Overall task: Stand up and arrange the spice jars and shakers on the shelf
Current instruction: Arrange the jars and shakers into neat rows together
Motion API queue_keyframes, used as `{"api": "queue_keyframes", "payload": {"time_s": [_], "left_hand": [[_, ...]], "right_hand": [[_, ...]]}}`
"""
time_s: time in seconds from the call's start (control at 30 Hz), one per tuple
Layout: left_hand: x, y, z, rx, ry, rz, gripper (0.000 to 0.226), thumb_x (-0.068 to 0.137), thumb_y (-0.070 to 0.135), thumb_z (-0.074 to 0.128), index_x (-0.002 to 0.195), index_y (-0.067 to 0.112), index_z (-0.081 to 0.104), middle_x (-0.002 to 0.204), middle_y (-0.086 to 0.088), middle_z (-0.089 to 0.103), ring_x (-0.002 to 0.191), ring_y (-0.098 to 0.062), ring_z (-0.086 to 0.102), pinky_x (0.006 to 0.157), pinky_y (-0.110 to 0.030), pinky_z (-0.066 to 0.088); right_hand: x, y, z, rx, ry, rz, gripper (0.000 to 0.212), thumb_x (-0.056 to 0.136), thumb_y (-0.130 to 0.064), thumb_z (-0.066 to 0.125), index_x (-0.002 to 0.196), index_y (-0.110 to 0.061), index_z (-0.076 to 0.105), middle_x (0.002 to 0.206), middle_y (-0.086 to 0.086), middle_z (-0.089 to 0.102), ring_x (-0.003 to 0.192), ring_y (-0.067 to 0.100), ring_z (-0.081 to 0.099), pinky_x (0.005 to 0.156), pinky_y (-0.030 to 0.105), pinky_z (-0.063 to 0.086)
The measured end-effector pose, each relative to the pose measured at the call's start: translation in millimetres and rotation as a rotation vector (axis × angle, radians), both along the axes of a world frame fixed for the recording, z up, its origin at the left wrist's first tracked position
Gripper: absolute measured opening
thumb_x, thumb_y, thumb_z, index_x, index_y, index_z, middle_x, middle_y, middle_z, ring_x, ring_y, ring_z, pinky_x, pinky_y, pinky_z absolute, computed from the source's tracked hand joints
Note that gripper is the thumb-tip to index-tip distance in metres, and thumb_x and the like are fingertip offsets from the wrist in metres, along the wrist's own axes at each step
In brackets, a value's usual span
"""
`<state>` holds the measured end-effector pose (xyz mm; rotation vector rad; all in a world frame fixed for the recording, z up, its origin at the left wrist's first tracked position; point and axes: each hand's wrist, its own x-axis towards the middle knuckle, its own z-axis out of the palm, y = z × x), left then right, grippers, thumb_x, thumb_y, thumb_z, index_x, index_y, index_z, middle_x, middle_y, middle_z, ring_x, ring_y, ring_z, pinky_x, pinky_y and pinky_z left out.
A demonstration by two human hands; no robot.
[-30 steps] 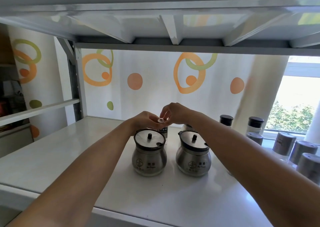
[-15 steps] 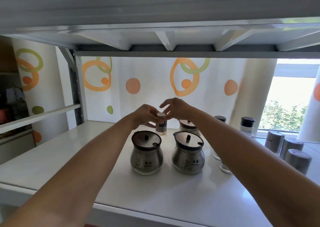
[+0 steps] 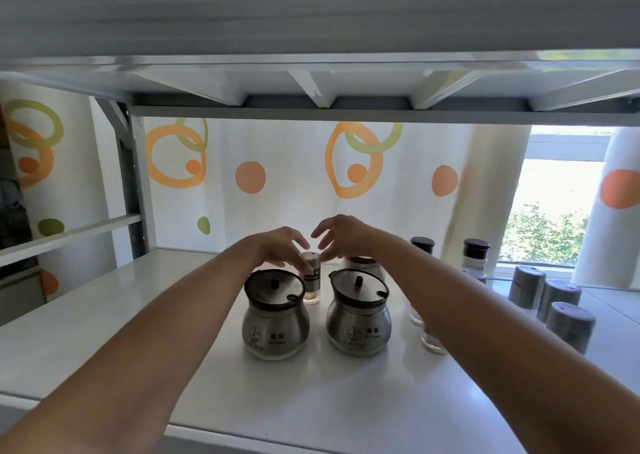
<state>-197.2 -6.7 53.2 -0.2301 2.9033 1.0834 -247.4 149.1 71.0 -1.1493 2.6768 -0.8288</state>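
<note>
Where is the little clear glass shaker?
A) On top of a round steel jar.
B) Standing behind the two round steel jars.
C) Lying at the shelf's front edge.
B: the little clear glass shaker stands upright on the white shelf, behind the gap between the left round steel jar and the right round steel jar.

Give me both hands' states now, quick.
Left hand: fingers against the shaker; whether it grips cannot be told.
Right hand: open, fingers loosely curled above the shaker, holding nothing.

Circle-patterned curtain; bright window right
</note>
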Motion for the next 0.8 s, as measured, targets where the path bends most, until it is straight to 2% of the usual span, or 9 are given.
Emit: {"api": "queue_keyframes", "payload": {"time_s": [0.13,0.23,0.3,0.37,0.43,0.57,0.67,0.73,0.8], "left_hand": [[7,6,30,0.049,0.133,-0.004,0.062,0.082,0.023,0.071,0.137,0.013,0.045,0.137,-0.011,0.048,0.127,-0.023,0.045,0.104,-0.031,0.036],[10,27,48,0.137,0.437,0.007,0.036,0.094,0.027,0.055,0.124,0.008,0.052,0.122,-0.010,0.048,0.116,-0.021,0.044,0.098,-0.031,0.034],[11,49,54,0.355,0.499,-0.016,0.031,0.098,0.033,0.044,0.116,0.009,0.052,0.114,-0.008,0.048,0.108,-0.020,0.043,0.096,-0.032,0.035],[12,74,53,0.572,0.420,-0.062,0.049,0.100,0.040,0.034,0.130,0.005,0.049,0.123,-0.010,0.053,0.113,-0.021,0.048,0.105,-0.036,0.036],[14,101,45,0.663,0.322,-0.134,0.059,0.101,0.045,0.024,0.134,0.002,0.046,0.131,-0.015,0.055,0.117,-0.025,0.052,0.108,-0.038,0.037],[20,150,24,0.662,0.185,-0.239,0.069,0.099,0.051,0.014,0.136,0.002,0.046,0.135,-0.019,0.054,0.125,-0.030,0.051,0.108,-0.038,0.038],[19,172,12,0.663,0.128,-0.284,0.071,0.098,0.054,0.013,0.137,0.003,0.045,0.134,-0.018,0.055,0.118,-0.025,0.055,0.104,-0.035,0.041],[17,181,8,0.654,0.099,-0.303,0.072,0.098,0.055,0.014,0.137,0.004,0.045,0.132,-0.019,0.056,0.113,-0.023,0.056,0.105,-0.035,0.042],[17,188,5,0.646,0.076,-0.325,0.071,0.098,0.055,0.014,0.135,0.004,0.049,0.130,-0.020,0.057,0.112,-0.023,0.057,0.108,-0.037,0.041]], "right_hand": [[-5,43,31,-0.010,0.062,-0.053,0.036,0.082,-0.008,0.068,0.117,-0.004,0.059,0.112,0.016,0.068,0.084,0.017,0.059,0.063,0.020,0.048],[-5,88,48,-0.004,0.109,-0.108,0.027,0.083,-0.009,0.067,0.109,-0.004,0.065,0.106,0.018,0.070,0.085,0.019,0.062,0.067,0.023,0.052],[0,113,52,0.045,0.101,-0.122,0.024,0.083,-0.010,0.067,0.106,-0.004,0.068,0.105,0.018,0.070,0.082,0.018,0.064,0.069,0.025,0.053],[8,133,50,0.112,0.066,-0.129,0.025,0.084,-0.013,0.067,0.106,-0.004,0.068,0.105,0.015,0.070,0.077,0.013,0.064,0.064,0.021,0.053],[17,147,45,0.176,0.039,-0.137,0.027,0.084,-0.019,0.067,0.108,-0.006,0.069,0.105,0.012,0.071,0.073,0.008,0.063,0.060,0.018,0.051],[35,164,32,0.256,0.001,-0.144,0.031,0.081,-0.020,0.071,0.110,-0.011,0.068,0.094,0.002,0.067,0.072,0.004,0.059,0.064,0.018,0.052],[43,172,21,0.297,-0.021,-0.115,0.030,0.079,-0.014,0.073,0.109,-0.018,0.069,0.086,-0.007,0.065,0.076,0.005,0.059,0.066,0.017,0.051],[46,175,14,0.282,-0.008,-0.124,0.032,0.078,-0.011,0.073,0.108,-0.017,0.069,0.085,-0.005,0.066,0.076,0.008,0.060,0.070,0.017,0.053],[46,177,9,0.261,0.023,-0.143,0.030,0.076,-0.013,0.075,0.106,-0.016,0.070,0.092,0.005,0.069,0.081,0.018,0.064,0.078,0.026,0.055]]}}
